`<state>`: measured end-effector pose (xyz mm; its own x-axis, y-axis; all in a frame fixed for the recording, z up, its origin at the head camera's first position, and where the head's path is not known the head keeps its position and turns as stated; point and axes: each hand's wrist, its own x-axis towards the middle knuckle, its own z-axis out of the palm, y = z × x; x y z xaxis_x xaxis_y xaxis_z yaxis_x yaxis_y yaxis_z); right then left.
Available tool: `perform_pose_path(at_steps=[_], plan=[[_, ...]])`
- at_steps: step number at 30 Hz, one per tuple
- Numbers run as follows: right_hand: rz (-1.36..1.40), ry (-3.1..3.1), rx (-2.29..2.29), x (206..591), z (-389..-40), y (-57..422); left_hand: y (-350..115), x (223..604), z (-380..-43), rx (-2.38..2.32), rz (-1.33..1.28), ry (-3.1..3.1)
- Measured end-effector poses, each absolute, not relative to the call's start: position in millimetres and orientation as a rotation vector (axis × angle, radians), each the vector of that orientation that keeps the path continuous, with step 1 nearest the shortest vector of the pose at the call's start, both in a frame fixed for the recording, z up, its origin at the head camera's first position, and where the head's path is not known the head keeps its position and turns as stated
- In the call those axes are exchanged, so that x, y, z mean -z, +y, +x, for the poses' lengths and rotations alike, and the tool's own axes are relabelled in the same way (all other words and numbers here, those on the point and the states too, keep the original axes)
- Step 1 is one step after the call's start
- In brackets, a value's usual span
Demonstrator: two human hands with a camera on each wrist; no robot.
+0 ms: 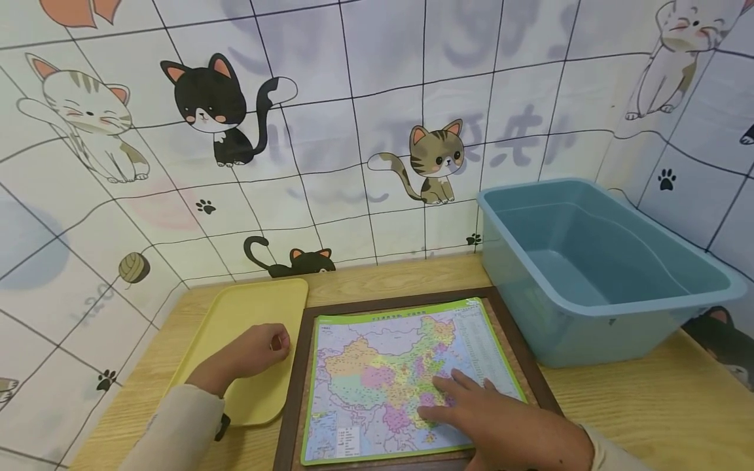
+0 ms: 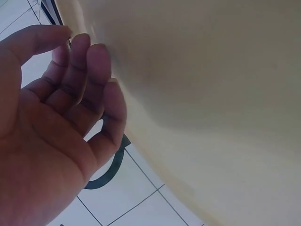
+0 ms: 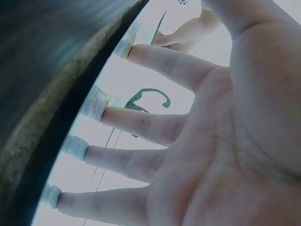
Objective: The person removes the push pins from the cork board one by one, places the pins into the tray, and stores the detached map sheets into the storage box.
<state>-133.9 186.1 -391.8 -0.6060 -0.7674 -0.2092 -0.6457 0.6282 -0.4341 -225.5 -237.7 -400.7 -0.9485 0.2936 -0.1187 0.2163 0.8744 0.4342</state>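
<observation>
A colourful map sheet with a green border lies on a cork board in a dark frame. My right hand rests its spread fingertips on the map's lower right part. In the right wrist view the fingers of that hand are straight, their tips against the map. To the left, my left hand is over a yellow tray, with its fingers loosely curled. Seen from the left wrist, this hand has its thumb near the fingertips and holds nothing visible.
A blue plastic tub stands right of the framed board, near the back wall. The wooden table carries everything. A white wall covering with cartoon cats and grid lines closes off the back and sides.
</observation>
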Motion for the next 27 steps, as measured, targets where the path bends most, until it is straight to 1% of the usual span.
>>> perform_pose_path(at_steps=[4, 11, 14, 18, 27], plan=[[-1.132, 2.482, 0.443, 394.4, -135.1, 186.6, -239.3, 401.0, -224.2, -0.611, 0.376, 2.847], [-1.115, 2.449, 0.477, 410.2, -141.5, 190.6, -239.3, 401.0, -223.8, -0.597, 0.327, 2.815], [-1.161, 2.452, 0.481, 414.2, -143.9, 192.6, -239.7, 400.7, -223.8, -0.592, 0.317, 2.817], [-1.142, 2.450, 0.477, 410.2, -142.3, 191.6, -240.1, 401.8, -225.0, -0.591, 0.319, 2.811], [-1.050, 2.462, 0.479, 388.6, -132.2, 184.6, -240.6, 403.2, -226.0, -0.610, 0.274, 2.793]])
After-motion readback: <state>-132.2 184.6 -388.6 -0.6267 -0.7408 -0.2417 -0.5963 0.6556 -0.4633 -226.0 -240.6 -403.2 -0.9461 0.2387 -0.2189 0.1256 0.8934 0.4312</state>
